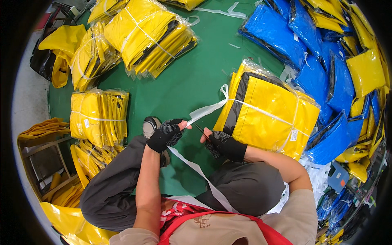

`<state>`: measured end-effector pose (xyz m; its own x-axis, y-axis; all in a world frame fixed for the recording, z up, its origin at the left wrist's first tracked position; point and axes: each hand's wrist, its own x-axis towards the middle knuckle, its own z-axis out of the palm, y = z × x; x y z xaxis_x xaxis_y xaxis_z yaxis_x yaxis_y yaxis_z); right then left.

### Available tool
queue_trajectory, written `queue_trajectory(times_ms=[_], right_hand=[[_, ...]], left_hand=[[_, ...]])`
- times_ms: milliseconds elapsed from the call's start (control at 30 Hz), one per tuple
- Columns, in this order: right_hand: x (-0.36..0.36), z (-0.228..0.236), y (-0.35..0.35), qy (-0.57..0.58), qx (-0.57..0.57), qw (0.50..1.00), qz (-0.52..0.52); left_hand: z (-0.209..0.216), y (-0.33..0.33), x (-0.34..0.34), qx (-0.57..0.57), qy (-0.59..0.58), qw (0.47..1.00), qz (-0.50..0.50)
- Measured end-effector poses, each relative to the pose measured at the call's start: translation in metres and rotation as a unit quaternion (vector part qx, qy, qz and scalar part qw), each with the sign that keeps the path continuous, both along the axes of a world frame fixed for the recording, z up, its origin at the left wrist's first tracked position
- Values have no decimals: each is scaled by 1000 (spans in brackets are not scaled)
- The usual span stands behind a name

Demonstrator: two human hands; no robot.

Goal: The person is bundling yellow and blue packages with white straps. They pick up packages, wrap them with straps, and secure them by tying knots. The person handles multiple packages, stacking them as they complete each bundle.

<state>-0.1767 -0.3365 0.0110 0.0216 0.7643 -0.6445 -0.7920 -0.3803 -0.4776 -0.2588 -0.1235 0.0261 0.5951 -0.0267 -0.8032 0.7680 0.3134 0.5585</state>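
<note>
My left hand (167, 134), in a black dotted fingerless glove, grips a white plastic strap (207, 110) pulled taut from a knot. The strap is tied crosswise around a bundle of yellow folded bags (265, 110) with black edges, wrapped in clear plastic. Its loose length trails down across my lap. My right hand (223, 143), gloved alike, is closed around thin dark scissors (200, 127), mostly hidden by the fingers. Their tips point up toward the strap, just right of my left fingertips. Whether the blades touch the strap I cannot tell.
I sit on a green floor (175, 179), legs folded. Tied yellow bundles (151, 36) stand ahead and to the left (99, 116). Blue packages (281, 34) and yellow ones pile up on the right. A wooden frame (51, 163) stands at far left; strap scraps (222, 12) lie ahead.
</note>
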Motion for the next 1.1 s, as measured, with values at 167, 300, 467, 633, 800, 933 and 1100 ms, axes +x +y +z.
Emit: queue_trajectory(times_ms=[167,300,467,633,800,933,1100], right_hand=[[-11,-15,10,29,35,997,-59],[-10,-14,6,24,29,997,-61],[-5,-7,18,36,67,994,-84],[3,-16,18,67,65,992,-84],[14,-2,2,-80,143,981,-103],[60,44,-124,-449,33,842,-298],[93,15,-244,-384,-100,780,-484]], left_hand=[[7,-3,4,26,-20,999,25],[7,-2,9,85,-23,996,20],[2,-6,7,78,-28,997,4],[-4,-8,6,53,-37,998,15],[-41,-5,9,136,26,947,-289],[-79,-30,4,568,-160,738,-327],[-85,-110,113,-299,-35,952,54]])
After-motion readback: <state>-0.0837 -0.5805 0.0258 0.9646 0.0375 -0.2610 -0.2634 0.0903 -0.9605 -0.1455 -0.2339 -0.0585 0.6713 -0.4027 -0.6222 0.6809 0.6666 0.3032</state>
